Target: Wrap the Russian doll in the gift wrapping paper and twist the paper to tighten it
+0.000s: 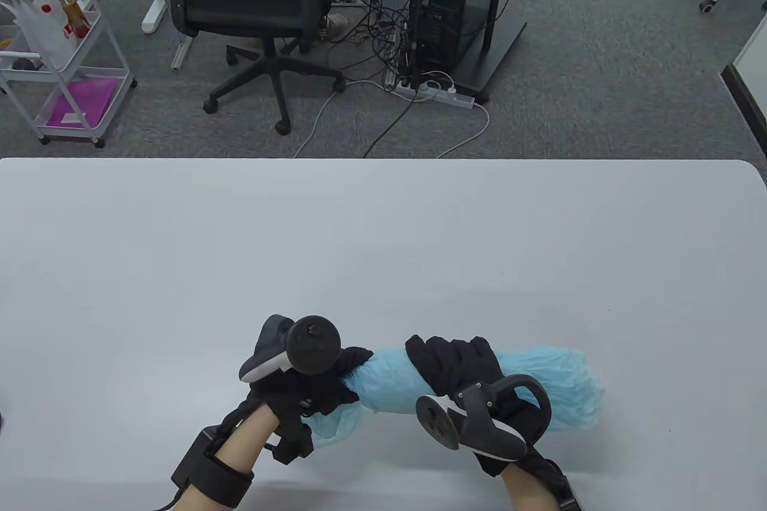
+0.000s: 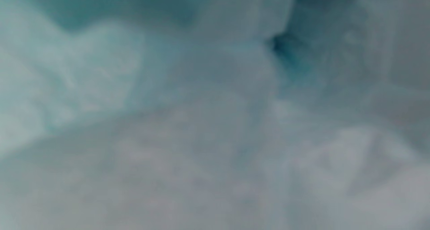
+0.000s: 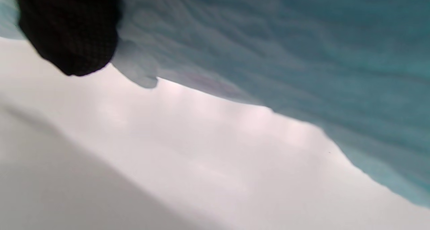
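A roll of light blue wrapping paper (image 1: 389,382) lies across the near middle of the white table (image 1: 383,247). The doll is hidden inside it. My left hand (image 1: 335,385) grips the roll's left end, where the paper narrows and a loose tail hangs below the wrist. My right hand (image 1: 455,370) is curled over the middle of the roll, with the open right end of the paper (image 1: 563,385) sticking out past it. In the left wrist view blurred blue paper (image 2: 168,89) fills the frame. The right wrist view has blue paper (image 3: 302,55) above the table and one black gloved fingertip (image 3: 70,32).
Behind the table's far edge is grey carpet with a black office chair (image 1: 251,2), a computer tower on a stand (image 1: 455,8) with cables, and a white trolley (image 1: 60,62) at the far left.
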The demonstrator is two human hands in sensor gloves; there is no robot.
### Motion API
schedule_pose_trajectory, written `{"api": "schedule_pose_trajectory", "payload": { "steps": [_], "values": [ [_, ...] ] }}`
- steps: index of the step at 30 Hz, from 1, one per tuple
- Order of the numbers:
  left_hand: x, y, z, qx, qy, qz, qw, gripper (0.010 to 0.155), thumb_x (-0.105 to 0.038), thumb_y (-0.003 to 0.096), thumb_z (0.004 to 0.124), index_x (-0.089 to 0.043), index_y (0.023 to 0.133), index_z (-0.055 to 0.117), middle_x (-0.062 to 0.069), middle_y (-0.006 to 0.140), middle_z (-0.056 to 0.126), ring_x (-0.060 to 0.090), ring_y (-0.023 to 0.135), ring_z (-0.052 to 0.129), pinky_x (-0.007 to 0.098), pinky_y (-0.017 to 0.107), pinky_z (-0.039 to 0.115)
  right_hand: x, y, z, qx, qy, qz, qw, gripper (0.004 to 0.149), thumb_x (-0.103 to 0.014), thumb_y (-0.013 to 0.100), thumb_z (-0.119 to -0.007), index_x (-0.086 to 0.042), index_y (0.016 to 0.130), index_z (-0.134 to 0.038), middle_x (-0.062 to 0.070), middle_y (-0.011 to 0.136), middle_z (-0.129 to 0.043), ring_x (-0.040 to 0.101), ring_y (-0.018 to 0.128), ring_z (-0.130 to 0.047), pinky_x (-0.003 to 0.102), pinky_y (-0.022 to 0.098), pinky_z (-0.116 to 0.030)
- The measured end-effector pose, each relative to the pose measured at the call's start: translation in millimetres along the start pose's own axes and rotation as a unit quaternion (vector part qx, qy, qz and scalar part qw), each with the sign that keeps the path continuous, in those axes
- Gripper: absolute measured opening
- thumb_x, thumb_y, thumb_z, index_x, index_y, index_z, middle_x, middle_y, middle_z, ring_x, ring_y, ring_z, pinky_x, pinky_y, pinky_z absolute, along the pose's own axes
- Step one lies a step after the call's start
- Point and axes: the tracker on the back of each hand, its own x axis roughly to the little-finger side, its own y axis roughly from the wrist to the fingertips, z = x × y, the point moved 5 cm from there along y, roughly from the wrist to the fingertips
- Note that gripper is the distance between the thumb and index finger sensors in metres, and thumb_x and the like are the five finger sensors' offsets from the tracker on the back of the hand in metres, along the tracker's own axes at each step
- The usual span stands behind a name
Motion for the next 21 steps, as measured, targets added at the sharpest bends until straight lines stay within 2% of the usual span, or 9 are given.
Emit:
{"api": "schedule_pose_trajectory", "payload": {
  "steps": [2, 4, 8, 15, 19, 21],
  "values": [
    [8, 5, 11, 0.072, -0.087, 0.013, 0.994, 0.061, -0.045, 0.0349, 0.087, -0.022, 0.089, 0.071, -0.008, 0.067, 0.098, 0.005, 0.031, 0.105, 0.032, 0.042, 0.091, -2, -1, 0, 0.002, -0.006, 0.004, 1.0, 0.111, -0.061, 0.03, -0.094, -0.038, 0.107, -0.017, -0.007, 0.116, -0.054, 0.016, 0.105, -0.074, 0.058, 0.084, -0.056],
    [17, 8, 24, 0.147, -0.183, 0.026, 0.972, 0.063, -0.044, 0.036, 0.088, -0.018, 0.089, 0.069, -0.005, 0.067, 0.097, 0.007, 0.031, 0.104, 0.034, 0.043, 0.09, -5, -1, 1, 0.003, -0.007, 0.008, 1.0, 0.112, -0.06, 0.031, -0.094, -0.039, 0.107, -0.015, -0.008, 0.117, -0.052, 0.016, 0.107, -0.072, 0.058, 0.085, -0.054],
    [26, 13, 38, 0.194, -0.234, 0.035, 0.952, 0.06, -0.049, 0.0346, 0.087, -0.016, 0.083, 0.075, -0.006, 0.061, 0.1, 0.006, 0.025, 0.105, 0.033, 0.039, 0.091, -9, -1, 0, 0.005, -0.019, 0.009, 1.0, 0.111, -0.06, 0.032, -0.094, -0.039, 0.106, -0.014, -0.009, 0.118, -0.05, 0.016, 0.108, -0.07, 0.059, 0.086, -0.052],
    [26, 16, 49, 0.226, -0.294, 0.067, 0.926, 0.052, -0.05, 0.0347, 0.085, -0.014, 0.072, 0.085, -0.006, 0.046, 0.104, 0.006, 0.011, 0.102, 0.031, 0.031, 0.092, -14, -2, 2, 0.009, -0.017, 0.016, 1.0, 0.111, -0.06, 0.033, -0.093, -0.039, 0.106, -0.012, -0.009, 0.118, -0.048, 0.016, 0.109, -0.068, 0.059, 0.087, -0.05],
    [25, 15, 57, 0.251, -0.345, 0.091, 0.9, 0.045, -0.046, 0.0343, 0.085, -0.011, 0.062, 0.091, -0.004, 0.033, 0.107, 0.007, -0.001, 0.099, 0.03, 0.022, 0.093, -21, -4, 5, 0.015, -0.006, 0.029, 0.999, 0.111, -0.06, 0.033, -0.093, -0.039, 0.106, -0.011, -0.009, 0.118, -0.048, 0.016, 0.11, -0.068, 0.059, 0.087, -0.05],
    [30, 16, 57, 0.241, -0.351, 0.083, 0.901, 0.046, -0.048, 0.0354, 0.085, -0.012, 0.063, 0.09, -0.005, 0.036, 0.107, 0.007, 0.002, 0.101, 0.03, 0.025, 0.093, -21, -2, 5, 0.014, -0.016, 0.024, 0.999, 0.111, -0.061, 0.033, -0.092, -0.038, 0.107, -0.012, -0.008, 0.118, -0.049, 0.016, 0.109, -0.069, 0.058, 0.087, -0.051]
  ]
}}
